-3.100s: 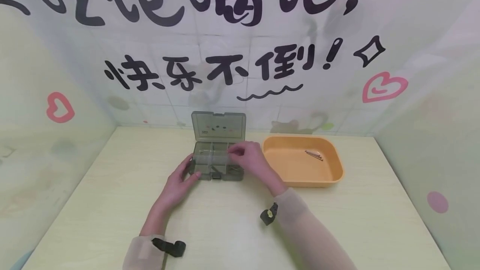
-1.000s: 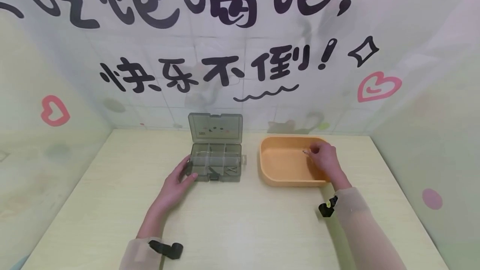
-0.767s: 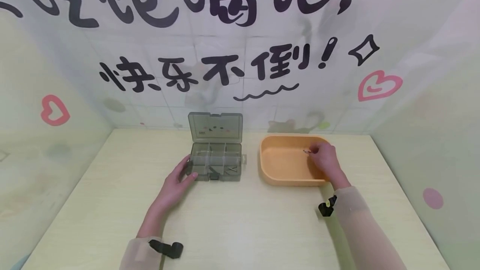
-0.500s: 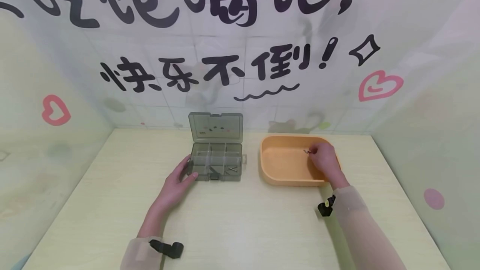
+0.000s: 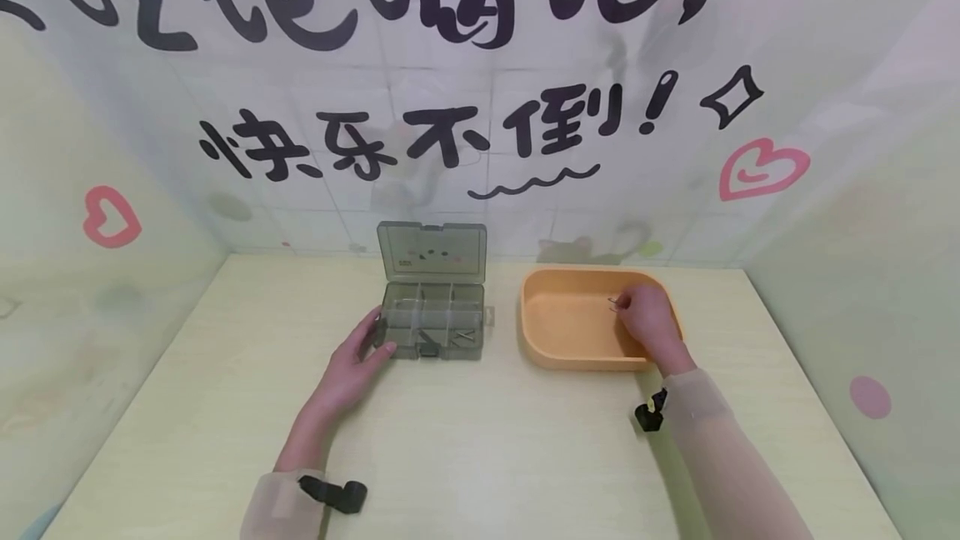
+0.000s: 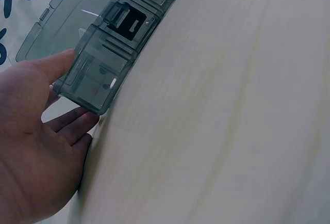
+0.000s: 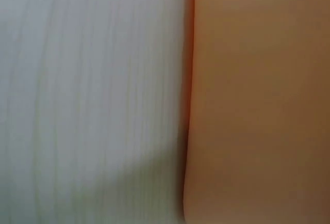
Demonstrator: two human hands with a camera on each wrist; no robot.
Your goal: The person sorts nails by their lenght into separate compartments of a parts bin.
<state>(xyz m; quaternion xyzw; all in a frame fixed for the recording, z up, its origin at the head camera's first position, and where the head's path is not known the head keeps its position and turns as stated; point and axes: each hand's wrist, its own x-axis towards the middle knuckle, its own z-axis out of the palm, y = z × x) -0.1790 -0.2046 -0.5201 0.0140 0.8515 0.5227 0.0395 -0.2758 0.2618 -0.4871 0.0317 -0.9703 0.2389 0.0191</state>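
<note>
Your right hand pinches thin pins in the orange tray near the back edge of the tabletop, your left hand grips the grey box, and a firm, level lift should prevent drops.

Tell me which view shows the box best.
The head view: it takes in the box from lid to front, compartments visible, the left hand at one end. The left wrist view is closer but crops it at the top; the right wrist view shows none.
</note>
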